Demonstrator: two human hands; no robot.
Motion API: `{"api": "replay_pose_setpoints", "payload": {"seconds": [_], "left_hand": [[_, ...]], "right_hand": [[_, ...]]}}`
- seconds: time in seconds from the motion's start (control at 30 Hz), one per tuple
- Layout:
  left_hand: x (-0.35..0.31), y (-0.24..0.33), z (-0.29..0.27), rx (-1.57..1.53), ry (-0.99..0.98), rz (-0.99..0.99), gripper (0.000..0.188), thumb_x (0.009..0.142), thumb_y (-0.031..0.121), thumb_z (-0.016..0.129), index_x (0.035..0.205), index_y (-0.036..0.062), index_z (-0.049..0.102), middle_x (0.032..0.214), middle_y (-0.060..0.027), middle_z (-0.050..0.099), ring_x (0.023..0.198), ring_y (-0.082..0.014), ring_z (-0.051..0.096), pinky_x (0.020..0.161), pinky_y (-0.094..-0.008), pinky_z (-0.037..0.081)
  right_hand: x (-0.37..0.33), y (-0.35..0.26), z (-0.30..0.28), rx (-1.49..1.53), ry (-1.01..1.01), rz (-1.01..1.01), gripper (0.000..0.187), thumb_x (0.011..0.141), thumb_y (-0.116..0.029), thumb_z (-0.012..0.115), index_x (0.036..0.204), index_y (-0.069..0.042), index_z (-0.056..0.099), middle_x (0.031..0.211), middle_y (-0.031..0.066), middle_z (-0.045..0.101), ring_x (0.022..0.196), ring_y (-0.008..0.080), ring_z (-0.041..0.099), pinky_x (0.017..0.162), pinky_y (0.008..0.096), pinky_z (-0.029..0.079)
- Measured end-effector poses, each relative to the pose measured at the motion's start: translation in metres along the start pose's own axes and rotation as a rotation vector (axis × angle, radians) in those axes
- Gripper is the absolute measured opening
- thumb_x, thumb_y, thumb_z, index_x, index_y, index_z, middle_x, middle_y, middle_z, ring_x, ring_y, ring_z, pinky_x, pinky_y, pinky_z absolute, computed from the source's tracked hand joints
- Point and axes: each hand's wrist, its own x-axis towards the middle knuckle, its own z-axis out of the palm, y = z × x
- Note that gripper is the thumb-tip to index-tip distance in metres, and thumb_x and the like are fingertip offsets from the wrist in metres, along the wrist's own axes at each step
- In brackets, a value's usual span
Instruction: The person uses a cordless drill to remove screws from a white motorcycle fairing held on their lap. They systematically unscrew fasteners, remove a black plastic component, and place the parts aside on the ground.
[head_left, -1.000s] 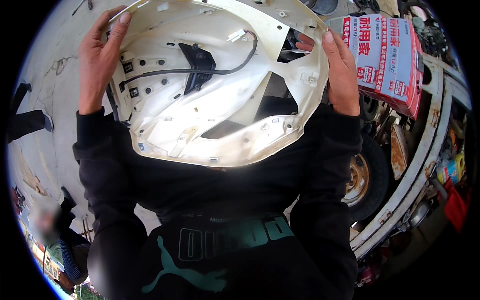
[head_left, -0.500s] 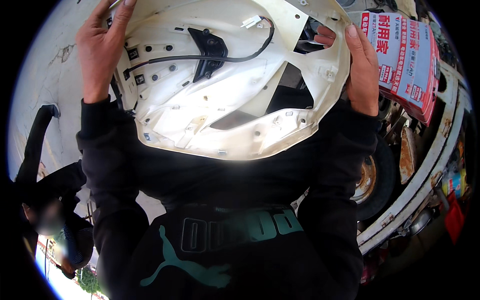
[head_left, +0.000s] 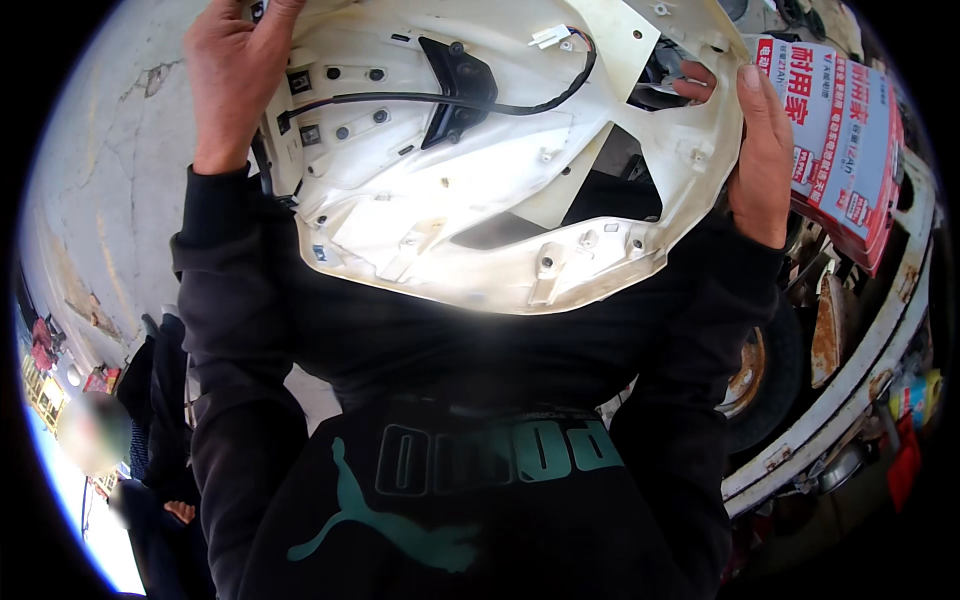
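A white plastic scooter body panel (head_left: 400, 190) is held up in front of me, its hollow inner side facing me. My left hand (head_left: 235, 90) grips its left edge, thumb on the inside. At the right edge, my right hand (head_left: 762, 160) has its thumb on the rim, and its fingertips show through an opening in the panel. A black plastic piece (head_left: 468, 88) is fixed to the inner face. Across it runs a black cable (head_left: 400, 98) ending in a white connector (head_left: 550, 37). The panel's upper edge lies outside the picture.
To the right stand red and grey cardboard boxes (head_left: 840, 140). Below them are a wheel with a rusty rim (head_left: 745, 375) and a worn white metal frame (head_left: 800, 455). Dark-clothed people (head_left: 160, 400) are at the lower left, beside the cracked concrete floor (head_left: 110, 180).
The panel and both hands sit further right in the picture, slightly higher. The boxes and frame have also shifted right, so the view has turned. The people at the left appear in different positions.
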Motion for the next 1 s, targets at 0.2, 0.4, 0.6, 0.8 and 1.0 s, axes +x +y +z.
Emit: {"api": "replay_pose_setpoints", "payload": {"seconds": [0.2,0.4,0.6,0.8,1.0], "left_hand": [[0.000,0.005,0.004,0.017,-0.006,0.005,0.018,0.105,0.019,0.070,0.103,0.0008,0.072,0.086,0.0037,0.063,0.086,-0.0055,0.054,0.078,-0.0242,0.045],[0.001,0.012,-0.001,0.026,-0.044,-0.107,0.024,0.104,0.024,0.074,0.100,-0.0004,0.072,0.077,0.0047,0.059,0.073,-0.0039,0.050,0.065,-0.0237,0.042],[0.002,0.014,-0.003,0.048,-0.032,-0.066,0.023,0.103,0.022,0.075,0.100,-0.0005,0.073,0.073,0.0046,0.059,0.070,-0.0035,0.048,0.062,-0.0239,0.041],[0.002,0.017,-0.006,0.047,-0.040,-0.068,0.022,0.102,0.021,0.075,0.102,-0.0004,0.075,0.073,-0.0014,0.066,0.070,-0.0059,0.053,0.063,-0.0266,0.046],[0.004,0.020,-0.009,0.050,-0.071,-0.150,0.022,0.102,0.022,0.075,0.105,0.0000,0.075,0.068,-0.0024,0.065,0.060,-0.0051,0.051,0.055,-0.0266,0.043]], "right_hand": [[0.000,0.000,0.000,-0.034,0.006,-0.003,0.055,0.111,-0.041,0.057,0.142,0.003,0.059,0.123,0.0199,0.073,0.110,0.0241,0.072,0.087,0.0339,0.061],[-0.001,-0.003,0.003,-0.028,0.026,0.032,0.054,0.112,-0.039,0.054,0.144,0.005,0.058,0.124,0.0210,0.072,0.111,0.0245,0.072,0.088,0.0342,0.061],[-0.002,-0.002,0.003,-0.035,0.069,0.050,0.056,0.113,-0.040,0.052,0.145,0.006,0.056,0.126,0.0216,0.072,0.111,0.0232,0.070,0.091,0.0331,0.057],[0.000,0.000,0.002,-0.064,0.077,0.057,0.055,0.114,-0.038,0.049,0.146,0.006,0.056,0.128,0.0214,0.071,0.113,0.0223,0.069,0.094,0.0319,0.053],[0.002,0.003,0.000,-0.123,0.096,0.050,0.057,0.114,-0.040,0.047,0.146,0.006,0.057,0.129,0.0209,0.071,0.115,0.0233,0.068,0.101,0.0355,0.050]]}}
